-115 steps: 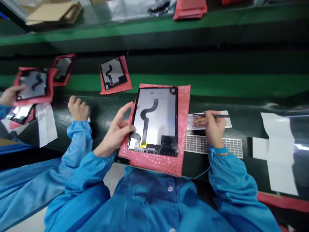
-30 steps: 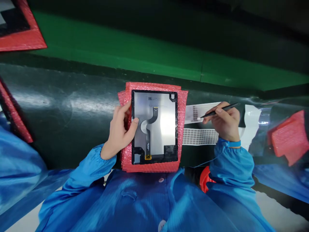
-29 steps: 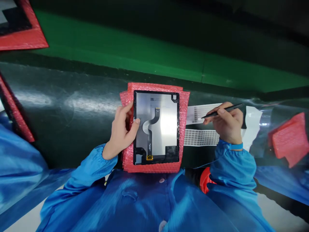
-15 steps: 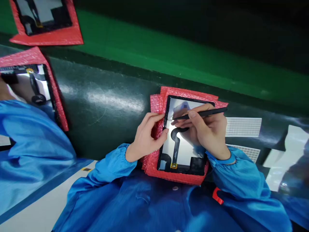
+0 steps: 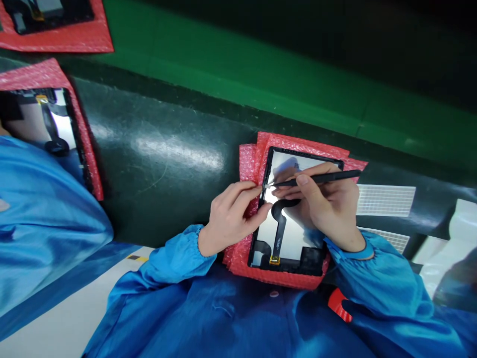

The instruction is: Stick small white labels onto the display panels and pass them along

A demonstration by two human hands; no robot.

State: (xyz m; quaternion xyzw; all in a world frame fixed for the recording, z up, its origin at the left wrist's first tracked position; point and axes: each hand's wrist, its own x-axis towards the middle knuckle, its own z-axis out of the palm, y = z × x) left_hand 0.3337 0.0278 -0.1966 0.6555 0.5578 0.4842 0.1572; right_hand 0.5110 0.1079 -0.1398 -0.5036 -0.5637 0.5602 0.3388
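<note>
A black-framed screen panel (image 5: 289, 233) lies on red bubble wrap (image 5: 276, 279) in front of me. A curved black flex cable (image 5: 279, 228) crosses its pale back. My right hand (image 5: 328, 204) is closed round black tweezers (image 5: 335, 176), whose tips meet a small pale piece near the panel's left edge. The fingers of my left hand (image 5: 236, 214) are apart, with the index fingertip at that left edge and the thumb over the panel beside it. Nothing shows between them.
White gridded sheets (image 5: 386, 200) lie right of the panel. At the left, a person in a blue sleeve (image 5: 48, 209) is beside another panel (image 5: 63, 124) on red wrap. A third wrapped panel (image 5: 55, 15) sits on the green surface (image 5: 186, 54).
The view has shifted, so the panel appears slightly farther right. My left index fingertip has come up to the panel's edge, near the tweezer tips. The tweezers stay in my right hand.
</note>
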